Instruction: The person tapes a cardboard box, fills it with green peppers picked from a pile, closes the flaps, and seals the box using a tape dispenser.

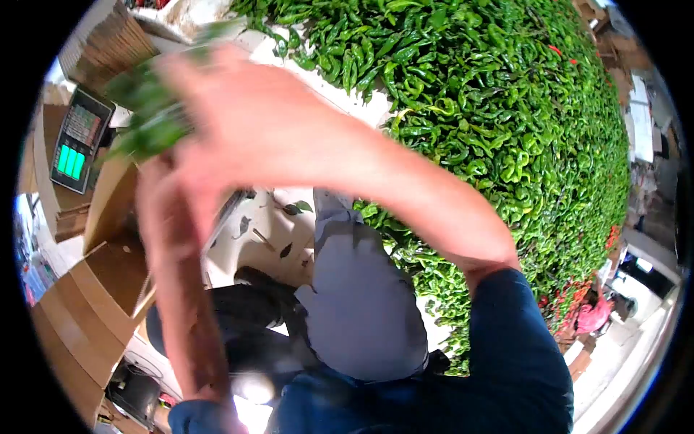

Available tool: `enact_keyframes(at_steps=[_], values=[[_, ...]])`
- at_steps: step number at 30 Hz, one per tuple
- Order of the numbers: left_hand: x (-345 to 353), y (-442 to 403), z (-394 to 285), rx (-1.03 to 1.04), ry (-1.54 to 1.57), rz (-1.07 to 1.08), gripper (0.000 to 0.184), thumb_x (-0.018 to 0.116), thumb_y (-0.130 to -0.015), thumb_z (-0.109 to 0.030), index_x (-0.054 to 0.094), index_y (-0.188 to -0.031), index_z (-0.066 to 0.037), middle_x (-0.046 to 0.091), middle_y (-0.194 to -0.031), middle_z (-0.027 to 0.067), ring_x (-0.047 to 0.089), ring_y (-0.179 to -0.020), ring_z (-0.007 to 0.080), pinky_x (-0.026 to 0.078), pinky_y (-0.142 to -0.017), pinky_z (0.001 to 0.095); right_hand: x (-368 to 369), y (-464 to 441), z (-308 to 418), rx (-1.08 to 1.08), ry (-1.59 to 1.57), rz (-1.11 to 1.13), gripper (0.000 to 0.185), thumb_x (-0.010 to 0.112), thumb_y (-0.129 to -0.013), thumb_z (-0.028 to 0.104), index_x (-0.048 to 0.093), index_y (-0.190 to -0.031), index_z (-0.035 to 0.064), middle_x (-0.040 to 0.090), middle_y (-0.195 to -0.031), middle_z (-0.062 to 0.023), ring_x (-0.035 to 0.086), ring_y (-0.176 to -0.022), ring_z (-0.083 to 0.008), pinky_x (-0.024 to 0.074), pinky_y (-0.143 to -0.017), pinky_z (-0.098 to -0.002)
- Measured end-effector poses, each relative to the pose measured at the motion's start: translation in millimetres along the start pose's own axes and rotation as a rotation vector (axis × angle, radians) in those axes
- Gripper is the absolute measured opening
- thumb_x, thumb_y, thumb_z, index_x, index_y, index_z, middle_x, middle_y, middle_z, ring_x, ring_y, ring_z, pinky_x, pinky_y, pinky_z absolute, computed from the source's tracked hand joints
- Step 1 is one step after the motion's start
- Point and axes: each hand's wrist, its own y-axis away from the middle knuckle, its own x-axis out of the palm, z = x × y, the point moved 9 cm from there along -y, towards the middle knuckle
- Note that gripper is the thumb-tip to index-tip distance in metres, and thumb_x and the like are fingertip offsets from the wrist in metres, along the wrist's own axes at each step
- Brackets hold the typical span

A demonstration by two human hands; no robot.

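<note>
Green peppers (pixel 155 119) are bunched at the upper left, blurred by motion. My right hand (pixel 242 119) reaches across from the right, with its blurred fingers around the right side of this bunch. My left hand (pixel 160 170) comes up from below and lies against the bunch's lower edge, mostly hidden behind my right hand and the peppers. Its fingers cannot be made out. A large pile of green peppers (pixel 491 116) spreads over the upper middle and right, beyond my right forearm.
A scale display (pixel 78 141) with lit green panels stands at the far left. Below it are open cardboard boxes (pixel 76 318). Loose leaves (pixel 287 250) lie on the pale floor. Red peppers (pixel 567 300) and a person in pink (pixel 593 316) are at the far right.
</note>
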Motion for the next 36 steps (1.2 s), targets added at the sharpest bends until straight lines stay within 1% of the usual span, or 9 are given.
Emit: enact_keyframes(at_steps=[5, 13, 15, 17, 20, 24, 30, 32, 36], values=[[-165.1, 103.1, -144.4, 0.299, -0.184, -0.179, 0.058, 0.060, -0.091, -0.007, 0.046, -0.146, -0.003, 0.052, -0.146, 0.0121, 0.049, -0.135, 0.0297, 0.038, -0.115, 0.0487, 82.7, -61.2, 135.5, -0.485, -0.028, -0.140, 0.081, 0.066, -0.088, 0.032, 0.033, -0.145, -0.0139, 0.054, -0.120, -0.0356, 0.063, -0.102, -0.0440, 0.0550, -0.081, -0.0517], [-219.4, 114.0, -107.5, -0.026, -1.045, -0.296, 0.056, 0.060, -0.098, -0.008, 0.043, -0.150, -0.001, 0.047, -0.152, 0.0134, 0.051, -0.134, 0.0263, 0.040, -0.112, 0.0375, 167.5, -57.0, 78.0, -0.399, 0.013, -0.057, 0.030, 0.065, -0.085, 0.024, 0.068, -0.101, -0.0006, 0.064, -0.111, -0.0235, 0.063, -0.106, -0.0383, 0.0517, -0.081, -0.0479], [-235.5, 116.2, -107.6, 0.011, -1.064, -0.448, 0.052, 0.058, -0.101, -0.012, 0.044, -0.149, 0.001, 0.049, -0.151, 0.0146, 0.052, -0.133, 0.0265, 0.041, -0.111, 0.0363, 109.9, -26.9, 8.9, -0.364, -0.621, -0.215, 0.017, 0.064, -0.084, 0.021, 0.070, -0.092, 0.0070, 0.068, -0.095, -0.0155, 0.067, -0.092, -0.0323, 0.0529, -0.072, -0.0452], [-194.6, 110.6, -112.5, 0.126, -1.064, -0.497, 0.049, 0.058, -0.102, -0.014, 0.047, -0.148, 0.001, 0.053, -0.147, 0.0156, 0.054, -0.131, 0.0264, 0.042, -0.110, 0.0359, 64.6, 2.9, -79.3, 0.162, -0.175, -0.527, 0.014, 0.063, -0.079, 0.015, 0.065, -0.077, 0.0013, 0.066, -0.078, -0.0179, 0.068, -0.075, -0.0379, 0.0558, -0.068, -0.0474], [-155.0, 103.7, -118.1, 0.255, -1.118, -0.518, 0.044, 0.057, -0.104, -0.014, 0.051, -0.145, 0.001, 0.061, -0.137, 0.0160, 0.058, -0.124, 0.0246, 0.045, -0.106, 0.0346, 64.1, 89.8, -300.7, 0.867, 0.321, -0.240, 0.035, 0.063, -0.096, 0.036, 0.065, -0.108, 0.0030, 0.072, -0.091, -0.0178, 0.072, -0.082, -0.0349, 0.0579, -0.076, -0.0473], [-137.8, 85.6, -101.7, 0.222, -1.175, -0.396, 0.042, 0.057, -0.104, -0.011, 0.052, -0.144, 0.000, 0.064, -0.130, 0.0135, 0.061, -0.120, 0.0203, 0.047, -0.103, 0.0324, 62.2, 220.0, -429.0, 1.282, 0.574, -0.183, 0.044, 0.065, -0.092, 0.043, 0.066, -0.113, 0.0038, 0.068, -0.113, -0.0229, 0.070, -0.101, -0.0382, 0.0565, -0.085, -0.0482], [-87.4, 58.8, -89.1, 0.300, -1.049, -0.229, 0.042, 0.057, -0.102, -0.001, 0.053, -0.144, -0.001, 0.069, -0.118, 0.0114, 0.064, -0.113, 0.0164, 0.049, -0.100, 0.0295, 64.6, 233.3, -414.5, 1.283, 0.395, -0.313, 0.042, 0.067, -0.083, 0.040, 0.070, -0.101, 0.0026, 0.065, -0.117, -0.0255, 0.068, -0.100, -0.0408, 0.0553, -0.085, -0.0486], [-75.6, 56.4, -87.4, 0.299, -1.080, -0.220, 0.041, 0.058, -0.102, -0.001, 0.055, -0.142, -0.001, 0.069, -0.116, 0.0109, 0.064, -0.110, 0.0155, 0.049, -0.099, 0.0292, 62.7, 232.5, -388.7, 1.202, 0.266, -0.356, 0.034, 0.066, -0.081, 0.033, 0.068, -0.082, -0.0012, 0.070, -0.093, -0.0239, 0.068, -0.088, -0.0388, 0.0542, -0.077, -0.0467], [-56.6, 51.7, -79.8, 0.299, -1.121, -0.192, 0.036, 0.065, -0.098, -0.003, 0.062, -0.134, -0.002, 0.070, -0.103, 0.0067, 0.063, -0.097, 0.0110, 0.051, -0.088, 0.0263, 89.3, 228.5, -309.0, 0.848, 0.042, -0.467, 0.034, 0.070, -0.086, 0.029, 0.074, -0.102, -0.0005, 0.074, -0.094, -0.0191, 0.071, -0.082, -0.0322, 0.0559, -0.077, -0.0422]])
